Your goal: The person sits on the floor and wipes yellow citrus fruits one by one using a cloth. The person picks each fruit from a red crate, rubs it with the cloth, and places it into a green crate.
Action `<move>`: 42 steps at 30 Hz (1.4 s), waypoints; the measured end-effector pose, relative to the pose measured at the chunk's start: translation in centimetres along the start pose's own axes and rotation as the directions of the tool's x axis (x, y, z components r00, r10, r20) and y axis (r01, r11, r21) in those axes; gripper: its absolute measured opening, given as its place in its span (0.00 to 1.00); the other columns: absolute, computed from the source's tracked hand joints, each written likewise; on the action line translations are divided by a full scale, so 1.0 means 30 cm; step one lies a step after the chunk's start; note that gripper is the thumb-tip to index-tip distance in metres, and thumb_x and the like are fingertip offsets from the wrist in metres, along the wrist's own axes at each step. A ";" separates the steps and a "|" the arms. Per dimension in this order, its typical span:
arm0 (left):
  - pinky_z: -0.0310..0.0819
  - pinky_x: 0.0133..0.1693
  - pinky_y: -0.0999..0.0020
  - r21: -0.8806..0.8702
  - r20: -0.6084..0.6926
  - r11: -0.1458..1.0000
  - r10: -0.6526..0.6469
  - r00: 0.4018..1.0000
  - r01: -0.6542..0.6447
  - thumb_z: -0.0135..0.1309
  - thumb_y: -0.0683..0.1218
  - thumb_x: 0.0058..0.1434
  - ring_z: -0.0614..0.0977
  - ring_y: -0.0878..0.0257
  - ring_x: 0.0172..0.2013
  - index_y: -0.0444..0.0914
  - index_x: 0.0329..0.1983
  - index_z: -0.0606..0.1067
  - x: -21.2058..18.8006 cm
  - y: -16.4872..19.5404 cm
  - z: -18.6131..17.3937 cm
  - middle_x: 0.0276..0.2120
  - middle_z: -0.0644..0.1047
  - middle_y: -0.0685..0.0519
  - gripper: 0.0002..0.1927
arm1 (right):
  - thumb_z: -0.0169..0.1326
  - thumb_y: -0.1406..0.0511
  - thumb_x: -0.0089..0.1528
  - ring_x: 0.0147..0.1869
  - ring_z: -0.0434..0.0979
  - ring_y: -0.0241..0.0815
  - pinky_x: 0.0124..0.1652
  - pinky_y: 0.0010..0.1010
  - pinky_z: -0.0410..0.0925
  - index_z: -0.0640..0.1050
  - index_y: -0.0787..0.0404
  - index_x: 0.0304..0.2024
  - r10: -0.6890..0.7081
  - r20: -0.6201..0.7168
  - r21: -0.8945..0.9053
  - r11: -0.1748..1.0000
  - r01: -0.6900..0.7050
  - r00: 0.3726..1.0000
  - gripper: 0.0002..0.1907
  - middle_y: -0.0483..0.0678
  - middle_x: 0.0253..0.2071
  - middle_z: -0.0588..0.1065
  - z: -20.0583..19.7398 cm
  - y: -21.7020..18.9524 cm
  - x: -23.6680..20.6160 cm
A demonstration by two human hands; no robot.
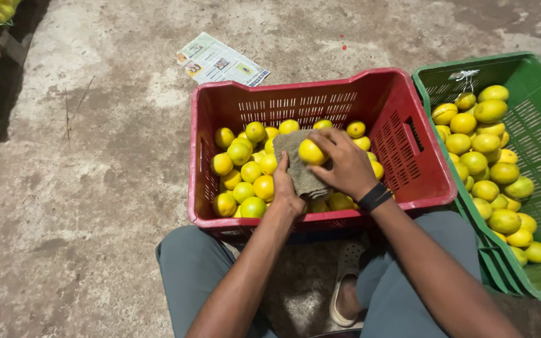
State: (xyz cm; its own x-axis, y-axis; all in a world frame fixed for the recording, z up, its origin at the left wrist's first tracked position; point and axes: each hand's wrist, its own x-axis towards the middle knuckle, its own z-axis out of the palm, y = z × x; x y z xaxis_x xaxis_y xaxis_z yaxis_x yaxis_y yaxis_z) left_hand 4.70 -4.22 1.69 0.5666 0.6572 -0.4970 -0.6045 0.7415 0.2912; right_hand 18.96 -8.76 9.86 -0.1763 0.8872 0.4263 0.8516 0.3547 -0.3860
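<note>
I am sitting with my knees apart, one sandal (345, 285) showing on the concrete floor (95, 206) between them. My left hand (287, 188) is gripping a grey-brown cloth (302, 169), fingers closed under its folds. My right hand (345, 164) is pressing a yellow fruit (312, 152) into that cloth, fingers curled tight around it, over the red crate (408, 156) holding more yellow fruit. Just to the right, a green crate (533, 125) is holding more of the same. Farther off, a printed paper (221, 61) is lying on the floor.
</note>
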 end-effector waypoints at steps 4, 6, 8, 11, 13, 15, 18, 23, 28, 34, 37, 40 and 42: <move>0.78 0.46 0.49 -0.088 0.095 0.996 0.002 0.995 0.006 0.37 0.72 0.68 0.82 0.51 0.46 0.43 0.62 0.72 0.022 -0.001 -0.027 0.52 0.78 0.47 0.35 | 0.69 0.54 0.54 0.62 0.76 0.49 0.58 0.38 0.71 0.78 0.53 0.59 -0.027 0.026 0.311 0.950 0.017 0.999 0.31 0.52 0.58 0.74 0.000 0.008 0.016; 0.78 0.44 0.50 -0.099 0.121 0.995 -0.005 0.993 0.017 0.38 0.73 0.68 0.81 0.51 0.44 0.42 0.62 0.73 0.039 0.001 -0.052 0.50 0.78 0.46 0.36 | 0.70 0.55 0.53 0.63 0.75 0.51 0.58 0.41 0.69 0.76 0.55 0.61 -0.078 0.130 0.315 0.949 0.033 0.988 0.35 0.53 0.60 0.74 0.004 0.014 0.019; 0.78 0.42 0.51 -0.070 0.126 0.997 -0.012 0.992 0.021 0.37 0.74 0.67 0.82 0.51 0.42 0.43 0.60 0.73 0.055 0.002 -0.065 0.48 0.78 0.47 0.36 | 0.70 0.54 0.52 0.62 0.76 0.50 0.58 0.40 0.70 0.76 0.55 0.61 -0.070 0.203 0.328 0.945 0.000 0.977 0.36 0.51 0.60 0.75 0.007 0.020 0.016; 0.74 0.40 0.48 -0.033 0.116 0.999 -0.026 0.993 0.030 0.37 0.75 0.65 0.80 0.50 0.42 0.44 0.59 0.73 0.056 0.004 -0.064 0.48 0.78 0.47 0.37 | 0.70 0.52 0.51 0.60 0.78 0.48 0.56 0.38 0.72 0.76 0.55 0.59 0.000 0.164 0.268 0.962 -0.044 0.986 0.36 0.50 0.58 0.76 0.019 0.016 0.000; 0.74 0.49 0.45 -0.027 0.052 1.000 -0.004 0.999 0.005 0.37 0.72 0.66 0.79 0.49 0.50 0.45 0.62 0.72 0.050 0.001 -0.050 0.54 0.78 0.48 0.36 | 0.72 0.51 0.50 0.60 0.76 0.52 0.56 0.41 0.70 0.75 0.58 0.57 -0.024 -0.005 0.086 0.996 0.024 1.000 0.37 0.52 0.56 0.76 0.033 0.008 -0.004; 0.73 0.55 0.43 -0.025 0.020 1.000 0.004 1.000 -0.004 0.36 0.71 0.67 0.78 0.48 0.55 0.45 0.64 0.71 0.043 -0.004 -0.042 0.58 0.77 0.48 0.35 | 0.72 0.51 0.50 0.57 0.76 0.55 0.53 0.42 0.70 0.72 0.61 0.54 0.053 -0.095 0.042 0.998 -0.050 0.994 0.37 0.54 0.53 0.74 0.050 0.000 0.000; 0.71 0.57 0.43 -0.011 -0.005 1.000 0.001 1.000 -0.001 0.35 0.71 0.67 0.77 0.48 0.56 0.45 0.64 0.72 0.047 -0.004 -0.049 0.59 0.76 0.48 0.35 | 0.73 0.51 0.49 0.50 0.76 0.54 0.49 0.41 0.71 0.70 0.63 0.49 0.164 -0.003 0.162 0.974 -0.162 0.986 0.37 0.53 0.45 0.73 0.061 0.008 0.012; 0.73 0.52 0.44 -0.054 0.029 0.997 0.060 0.998 -0.059 0.34 0.69 0.69 0.78 0.46 0.54 0.42 0.62 0.73 0.067 0.000 -0.082 0.57 0.77 0.46 0.35 | 0.70 0.53 0.52 0.52 0.76 0.54 0.52 0.41 0.70 0.73 0.60 0.55 -0.052 0.205 0.289 0.957 -0.010 0.977 0.34 0.54 0.47 0.72 0.046 0.043 -0.012; 0.70 0.52 0.45 0.019 -0.160 0.999 -0.024 0.987 0.027 0.34 0.71 0.68 0.75 0.48 0.54 0.46 0.61 0.73 0.047 0.003 -0.051 0.57 0.76 0.48 0.34 | 0.71 0.53 0.52 0.56 0.76 0.52 0.55 0.41 0.70 0.79 0.54 0.54 -0.091 0.189 0.243 0.969 0.043 0.978 0.30 0.51 0.50 0.75 0.042 0.051 -0.021; 0.73 0.54 0.43 -0.033 -0.095 0.999 0.025 0.995 -0.029 0.36 0.70 0.67 0.78 0.47 0.55 0.44 0.64 0.72 0.034 0.008 -0.038 0.57 0.77 0.47 0.35 | 0.70 0.55 0.51 0.54 0.75 0.54 0.51 0.41 0.70 0.76 0.58 0.56 -0.015 -0.052 0.113 0.993 0.021 0.999 0.34 0.54 0.51 0.71 0.067 0.039 0.006; 0.73 0.53 0.42 -0.066 -0.082 0.998 0.006 0.997 -0.012 0.35 0.70 0.66 0.78 0.46 0.54 0.44 0.65 0.72 0.045 0.010 -0.059 0.57 0.77 0.46 0.36 | 0.67 0.54 0.55 0.43 0.77 0.47 0.44 0.37 0.74 0.79 0.52 0.59 0.151 0.372 0.405 0.861 -0.306 0.916 0.30 0.52 0.47 0.71 0.054 0.062 0.023; 0.72 0.52 0.42 -0.050 -0.060 0.999 -0.009 0.998 0.006 0.35 0.71 0.66 0.77 0.45 0.53 0.44 0.65 0.71 0.059 0.006 -0.071 0.57 0.76 0.45 0.37 | 0.68 0.55 0.54 0.44 0.77 0.41 0.44 0.33 0.73 0.76 0.54 0.59 0.108 0.315 0.329 0.920 -0.215 0.943 0.32 0.48 0.49 0.74 0.045 0.065 0.014; 0.73 0.53 0.42 -0.043 -0.040 0.999 -0.001 0.999 -0.001 0.35 0.70 0.67 0.78 0.45 0.53 0.44 0.65 0.70 0.065 -0.001 -0.075 0.57 0.76 0.45 0.36 | 0.69 0.54 0.53 0.46 0.79 0.38 0.45 0.31 0.74 0.76 0.54 0.56 0.095 0.259 0.330 0.927 -0.180 0.961 0.31 0.45 0.50 0.76 0.042 0.058 0.013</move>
State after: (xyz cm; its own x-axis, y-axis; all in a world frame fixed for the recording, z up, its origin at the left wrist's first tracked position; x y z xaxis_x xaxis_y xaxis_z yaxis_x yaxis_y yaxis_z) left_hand 4.57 -3.26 -1.13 0.5445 0.6503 -0.5298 -0.6284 0.7346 0.2559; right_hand 19.75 -7.43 8.34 -0.2168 0.9628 0.1612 0.6583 0.2661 -0.7041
